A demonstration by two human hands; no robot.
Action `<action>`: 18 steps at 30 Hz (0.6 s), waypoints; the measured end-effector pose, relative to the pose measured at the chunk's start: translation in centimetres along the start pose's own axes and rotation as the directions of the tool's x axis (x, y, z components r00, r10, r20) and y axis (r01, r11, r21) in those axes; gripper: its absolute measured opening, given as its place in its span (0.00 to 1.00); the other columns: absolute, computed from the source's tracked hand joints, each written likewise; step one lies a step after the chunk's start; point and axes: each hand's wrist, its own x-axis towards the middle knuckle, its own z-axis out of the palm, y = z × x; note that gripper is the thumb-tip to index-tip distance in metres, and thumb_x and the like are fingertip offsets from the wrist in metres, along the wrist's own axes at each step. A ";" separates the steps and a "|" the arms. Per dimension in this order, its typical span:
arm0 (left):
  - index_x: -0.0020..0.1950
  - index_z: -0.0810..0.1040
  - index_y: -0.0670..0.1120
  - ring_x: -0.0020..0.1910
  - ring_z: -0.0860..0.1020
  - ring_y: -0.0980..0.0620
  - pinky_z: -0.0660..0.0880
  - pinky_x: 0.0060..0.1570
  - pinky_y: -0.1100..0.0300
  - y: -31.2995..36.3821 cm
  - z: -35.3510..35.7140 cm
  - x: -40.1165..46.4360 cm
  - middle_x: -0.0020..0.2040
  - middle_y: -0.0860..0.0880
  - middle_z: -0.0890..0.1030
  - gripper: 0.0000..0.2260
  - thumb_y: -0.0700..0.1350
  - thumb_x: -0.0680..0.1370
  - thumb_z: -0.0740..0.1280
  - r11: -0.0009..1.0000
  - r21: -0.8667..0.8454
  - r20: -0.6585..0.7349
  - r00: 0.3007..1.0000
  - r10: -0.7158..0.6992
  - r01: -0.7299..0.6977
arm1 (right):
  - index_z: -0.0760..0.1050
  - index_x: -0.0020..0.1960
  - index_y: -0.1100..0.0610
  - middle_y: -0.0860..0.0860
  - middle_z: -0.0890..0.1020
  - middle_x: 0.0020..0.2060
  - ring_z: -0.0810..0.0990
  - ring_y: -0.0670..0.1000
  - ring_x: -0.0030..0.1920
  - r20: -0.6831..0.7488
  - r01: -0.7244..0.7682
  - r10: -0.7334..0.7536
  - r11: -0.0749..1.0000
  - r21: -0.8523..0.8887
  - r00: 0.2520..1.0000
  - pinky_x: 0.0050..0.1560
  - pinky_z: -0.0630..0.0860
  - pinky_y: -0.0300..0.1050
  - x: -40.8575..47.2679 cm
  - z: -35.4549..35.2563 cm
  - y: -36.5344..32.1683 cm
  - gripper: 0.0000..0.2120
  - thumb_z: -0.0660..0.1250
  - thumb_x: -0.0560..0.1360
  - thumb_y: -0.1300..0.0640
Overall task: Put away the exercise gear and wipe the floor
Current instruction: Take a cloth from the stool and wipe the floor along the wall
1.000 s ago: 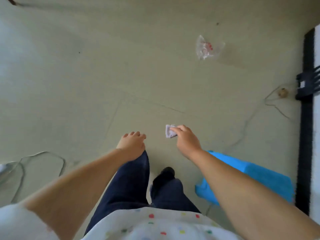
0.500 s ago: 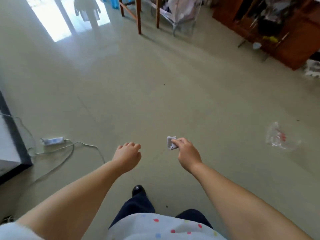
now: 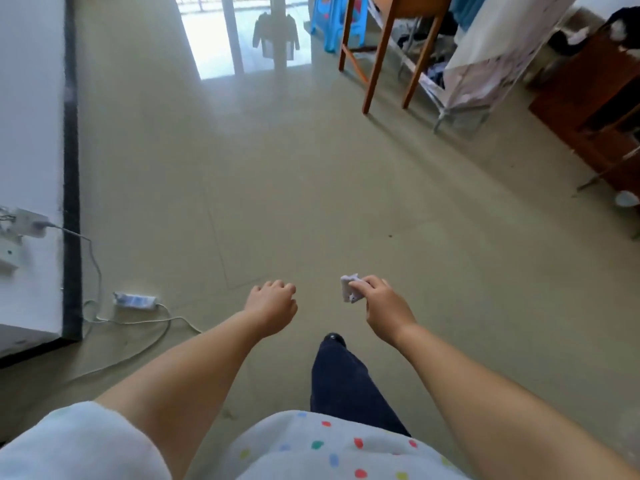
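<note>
My right hand (image 3: 382, 303) pinches a small folded pale cloth (image 3: 349, 288) between thumb and fingers, held out in front of me above the grey-green floor (image 3: 311, 209). My left hand (image 3: 272, 304) hangs beside it with fingers loosely curled and holds nothing. Both arms reach forward over my dark trouser leg and black shoe (image 3: 333, 338). No exercise gear shows in the head view.
A white power strip (image 3: 135, 301) with trailing cables lies on the floor at left, beside a white wall with a black edge (image 3: 71, 168). Wooden table legs (image 3: 375, 60), a blue stool (image 3: 332, 22), a covered rack (image 3: 485, 71) and brown furniture (image 3: 595, 109) stand at the back right.
The view has swung left and lifted from the floor by my feet to the room ahead. The plastic bag and blue mat have left the view. My hands keep their poses.
</note>
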 end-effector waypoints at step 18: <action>0.69 0.68 0.45 0.66 0.70 0.45 0.66 0.64 0.52 -21.8 -21.9 27.9 0.67 0.45 0.72 0.18 0.48 0.81 0.53 0.827 -0.297 0.002 0.866 -0.500 0.478 | 0.72 0.66 0.51 0.51 0.73 0.58 0.72 0.53 0.57 0.156 0.373 -0.379 0.925 0.067 0.912 0.53 0.70 0.41 50.2 -12.2 -11.4 0.26 0.56 0.73 0.72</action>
